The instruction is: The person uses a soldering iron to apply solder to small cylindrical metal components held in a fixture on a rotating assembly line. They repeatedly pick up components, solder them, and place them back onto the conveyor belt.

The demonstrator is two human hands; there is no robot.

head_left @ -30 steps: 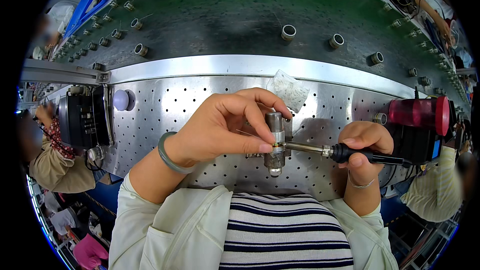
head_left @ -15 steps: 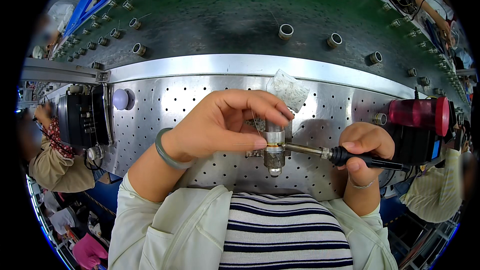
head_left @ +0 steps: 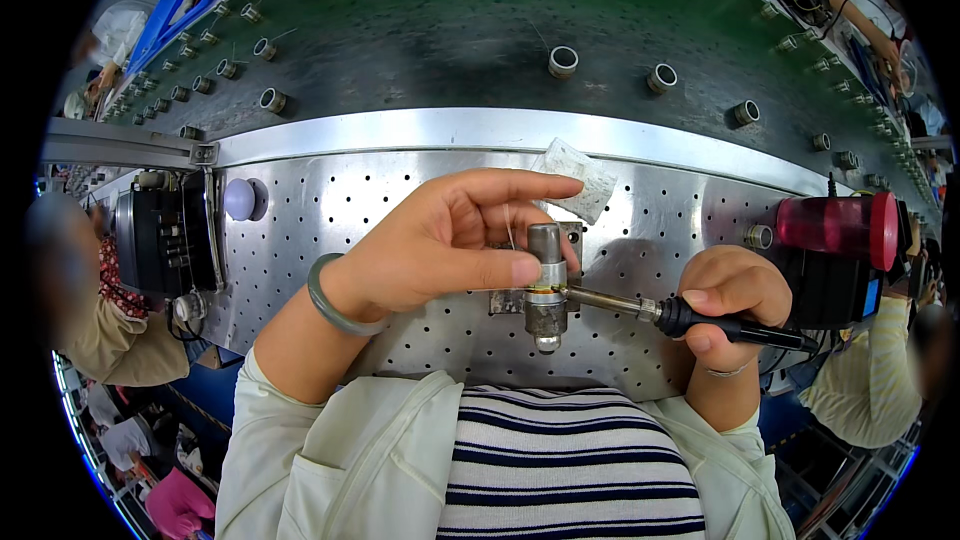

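A soldering iron [head_left: 745,327] with a black handle is gripped in my right hand [head_left: 738,300]. Its metal shaft points left, and the tip meets the lower part of a metal ring [head_left: 549,275]. That ring sits around a metal post [head_left: 544,240] with a rounded near end. My left hand [head_left: 465,235] has its thumb against the ring's left side, while another finger curls behind the post. The index finger stretches out above it. A thin wire [head_left: 510,225] rises beside the left fingers; its lower end is hidden.
Beneath lies a perforated metal worktop [head_left: 330,230]. A pale square pad [head_left: 575,180] rests behind the post. Beyond the metal rail, a green conveyor belt [head_left: 420,50] carries several metal rings. Black equipment [head_left: 165,235] stands left, a red container [head_left: 840,230] right. Other people sit at both sides.
My left index finger has straightened and lifted off the post, baring its top. The thumb and iron tip stay at the ring. Rings on the belt have shifted slightly left.
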